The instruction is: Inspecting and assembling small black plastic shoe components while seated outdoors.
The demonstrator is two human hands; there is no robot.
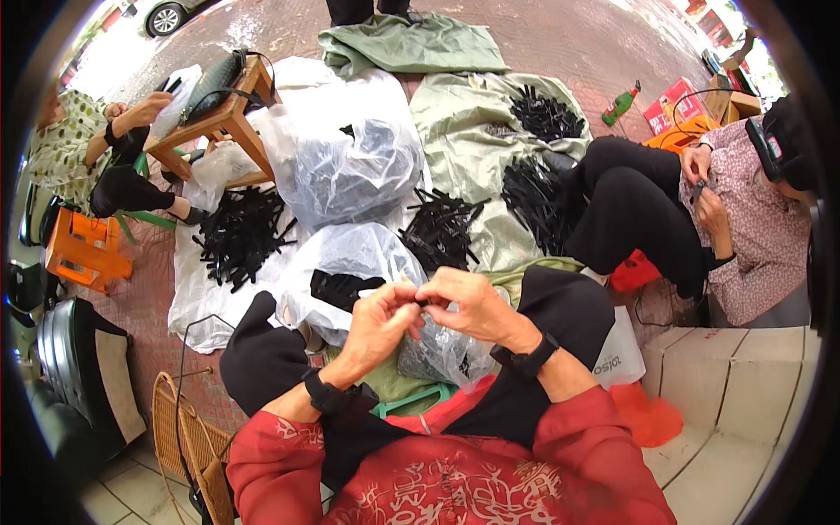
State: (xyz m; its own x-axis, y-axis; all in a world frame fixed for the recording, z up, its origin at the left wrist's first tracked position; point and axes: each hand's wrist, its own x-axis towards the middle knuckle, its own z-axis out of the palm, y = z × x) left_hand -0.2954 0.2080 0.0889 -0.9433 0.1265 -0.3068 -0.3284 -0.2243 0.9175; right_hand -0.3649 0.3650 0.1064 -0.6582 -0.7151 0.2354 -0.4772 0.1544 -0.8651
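My left hand point(378, 322) and my right hand point(471, 304) meet above my lap, fingertips pinched together. Between them is a small black piece point(423, 304), mostly covered by the fingers, so its kind does not show. Under my hands, a clear plastic bag point(429, 350) holds small dark pieces. Just beyond my left hand, another clear bag point(367, 249) lies with its mouth spread around black strips point(343, 289). A loose pile of black strips point(442, 229) rests on the sheet farther ahead.
More black strip piles lie at left point(238, 236) and right point(534, 206). A large plastic bag point(346, 171) stands behind. People sit on both sides, near a wooden stool point(223, 118) and an orange stool point(87, 249). A green bottle point(621, 105), wicker chair point(179, 437) and tiled ledge point(735, 385) surround the spot.
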